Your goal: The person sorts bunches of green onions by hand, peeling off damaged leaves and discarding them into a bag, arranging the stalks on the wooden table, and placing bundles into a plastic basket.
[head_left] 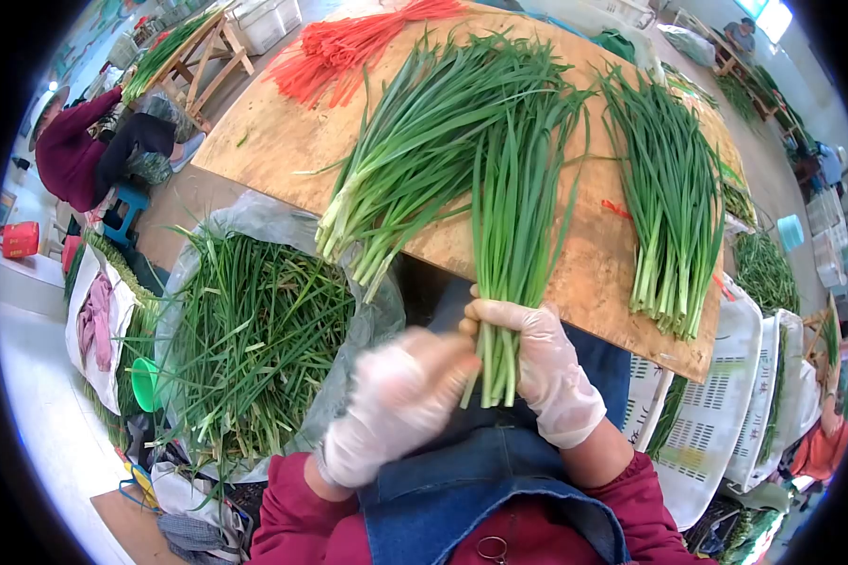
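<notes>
My right hand [551, 377], in a thin whitish glove, is closed around the lower stalks of a bunch of garlic chives [513, 217]. The pale cut ends hang below my fist, while the leaves lie away from me on the wooden board [622, 311]. My left hand [391, 400], gloved alike, is beside the stalk ends; motion blurs its fingers, so I cannot tell whether they hold anything. A loose pile of chives [424, 141] lies left of the held bunch and partly overlaps it. Another bunch [669, 207] rests at the board's right side.
Red strips [349, 52] lie at the board's far left. Below left is a plastic-lined container [377, 325] with loose green leaves [254, 330]. White crates [707, 414] stand at right. A person [94, 141] sits far left near a blue stool [124, 215].
</notes>
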### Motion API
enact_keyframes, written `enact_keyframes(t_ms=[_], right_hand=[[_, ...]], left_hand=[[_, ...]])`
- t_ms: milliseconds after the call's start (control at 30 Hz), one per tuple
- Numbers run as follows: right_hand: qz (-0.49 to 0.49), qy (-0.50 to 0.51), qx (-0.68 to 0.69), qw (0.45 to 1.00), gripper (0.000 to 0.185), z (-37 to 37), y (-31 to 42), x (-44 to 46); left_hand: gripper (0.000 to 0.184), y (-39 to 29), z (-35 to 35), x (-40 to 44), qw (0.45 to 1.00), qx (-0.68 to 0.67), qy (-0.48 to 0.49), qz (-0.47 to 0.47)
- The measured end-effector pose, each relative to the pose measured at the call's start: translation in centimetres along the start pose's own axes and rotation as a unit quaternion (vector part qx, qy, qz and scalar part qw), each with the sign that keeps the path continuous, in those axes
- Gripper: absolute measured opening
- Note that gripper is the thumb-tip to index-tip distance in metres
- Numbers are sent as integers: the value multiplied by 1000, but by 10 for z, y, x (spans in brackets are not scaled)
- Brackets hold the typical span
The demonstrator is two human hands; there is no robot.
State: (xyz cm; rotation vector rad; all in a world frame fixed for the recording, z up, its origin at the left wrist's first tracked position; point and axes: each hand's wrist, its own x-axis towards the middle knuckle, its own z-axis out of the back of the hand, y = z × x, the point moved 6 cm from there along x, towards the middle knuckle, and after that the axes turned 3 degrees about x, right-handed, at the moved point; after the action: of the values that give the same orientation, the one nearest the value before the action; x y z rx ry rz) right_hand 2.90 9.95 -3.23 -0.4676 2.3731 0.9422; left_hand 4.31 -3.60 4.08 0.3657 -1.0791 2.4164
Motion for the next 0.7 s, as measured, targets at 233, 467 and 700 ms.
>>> enact_keyframes(t_ms=[233, 467, 700], right_hand=[[-17, 82, 79, 993, 18, -10, 24, -14], [98, 195, 94, 971, 21, -44, 73, -35], [50, 84, 38, 994, 10, -47, 19, 36]], left_hand=[[27, 61, -28, 66, 844, 533, 12, -55], [13, 107, 40, 72, 944, -191, -91, 254], [13, 111, 54, 62, 887, -359, -82, 279]])
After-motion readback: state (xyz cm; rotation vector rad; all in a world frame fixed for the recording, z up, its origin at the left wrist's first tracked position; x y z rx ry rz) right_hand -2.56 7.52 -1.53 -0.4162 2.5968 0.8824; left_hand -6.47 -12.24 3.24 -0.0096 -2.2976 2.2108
